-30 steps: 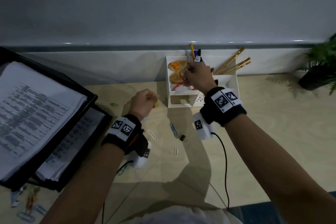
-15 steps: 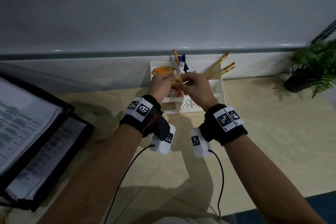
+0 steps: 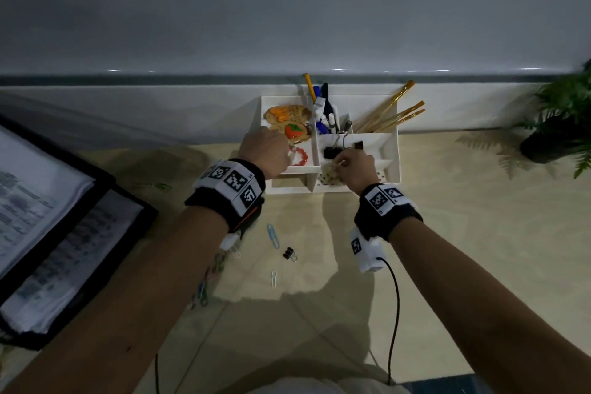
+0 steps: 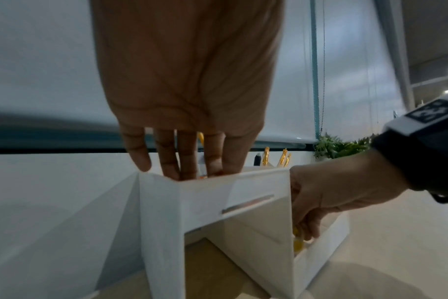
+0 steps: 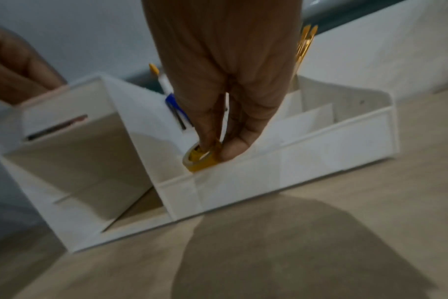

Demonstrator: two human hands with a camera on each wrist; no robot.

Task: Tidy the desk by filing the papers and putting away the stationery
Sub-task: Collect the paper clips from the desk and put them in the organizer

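Note:
A white desk organizer stands against the wall. My right hand pinches a small yellow tape roll between thumb and fingers, low inside the organizer's front compartment. In the left wrist view the roll shows below that hand, behind the organizer's wall. My left hand reaches with straight fingers over the rim of the left compartment, where orange and red stickers lie. The left fingertips are hidden behind the rim.
Pens and gold brushes stand in the back cells, with a large black binder clip in the middle. Paper clips and a small binder clip lie on the desk. A black paper tray stands left and a plant right.
A second ago the left hand was down on the desk; half a second ago both hands met at the organizer. Now they are apart, and the right holds the roll lower down.

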